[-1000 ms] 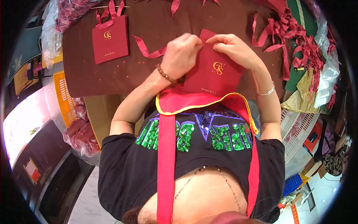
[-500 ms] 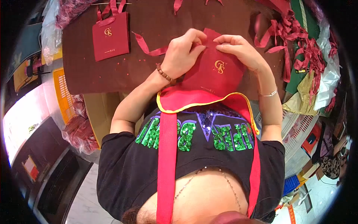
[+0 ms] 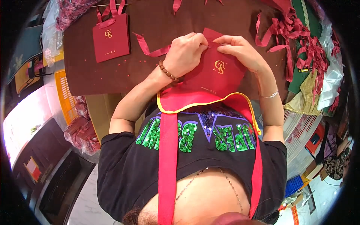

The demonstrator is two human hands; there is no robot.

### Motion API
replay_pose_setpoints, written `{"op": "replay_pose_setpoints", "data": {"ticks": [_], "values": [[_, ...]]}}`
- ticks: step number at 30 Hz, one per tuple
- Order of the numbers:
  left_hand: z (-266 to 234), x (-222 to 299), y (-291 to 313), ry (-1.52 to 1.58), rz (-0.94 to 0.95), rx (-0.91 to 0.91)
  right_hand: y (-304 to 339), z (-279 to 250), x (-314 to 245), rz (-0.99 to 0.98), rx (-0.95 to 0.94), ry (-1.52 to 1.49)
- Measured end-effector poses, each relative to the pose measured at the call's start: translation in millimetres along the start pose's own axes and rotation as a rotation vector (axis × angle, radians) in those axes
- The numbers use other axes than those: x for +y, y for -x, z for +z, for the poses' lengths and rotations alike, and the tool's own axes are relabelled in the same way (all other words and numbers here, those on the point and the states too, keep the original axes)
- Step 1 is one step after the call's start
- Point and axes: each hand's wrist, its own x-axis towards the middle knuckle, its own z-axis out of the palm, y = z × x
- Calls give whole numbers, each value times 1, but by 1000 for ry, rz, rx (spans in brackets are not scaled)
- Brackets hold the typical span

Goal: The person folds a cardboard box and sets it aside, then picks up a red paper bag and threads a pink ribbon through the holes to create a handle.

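A dark red paper bag (image 3: 210,77) with a gold emblem lies tilted against my apron, between my two hands. My right hand (image 3: 240,50) pinches its upper edge between thumb and forefinger. Closed at the bag's upper left edge, my left hand (image 3: 187,52) has its fingers curled in, and what the fingertips grip is hidden. A red ribbon (image 3: 148,48) lies on the table and reaches up to the left hand, where its end passes out of sight. Farther left lies a similar red bag (image 3: 112,41) with ribbon handles (image 3: 112,13).
A brown-covered table (image 3: 90,80) spreads beneath the hands, dotted with small red scraps. Tangled red ribbons (image 3: 288,33) and clear plastic (image 3: 332,80) lie at the right. An orange crate (image 3: 64,95) and wrapped red bundles (image 3: 82,133) are at the left; a cardboard box (image 3: 103,112) sits below the table edge.
My left hand has turned over at the bag's edge, its knuckles now upward and its thumb out of sight. The right hand keeps its pinch with little movement.
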Motion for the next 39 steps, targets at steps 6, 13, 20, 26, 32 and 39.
{"op": "replay_pose_setpoints", "data": {"ticks": [6,13,20,26,32,39], "values": [[0,6,-3,-72,5,-13,0,-2,5,-38,-19,-14],[1,10,-3,-136,43,-26,1,-1,6,-3,9,21],[-9,-1,-7,3,-4,-52,5,-6,5,23,-42,-131],[-12,4,-4,134,-161,41,1,-6,4,16,2,-96],[6,9,-4,33,18,16,0,-3,2,36,39,-94],[8,7,-3,29,31,-1,-1,-2,4,55,39,-97]]}}
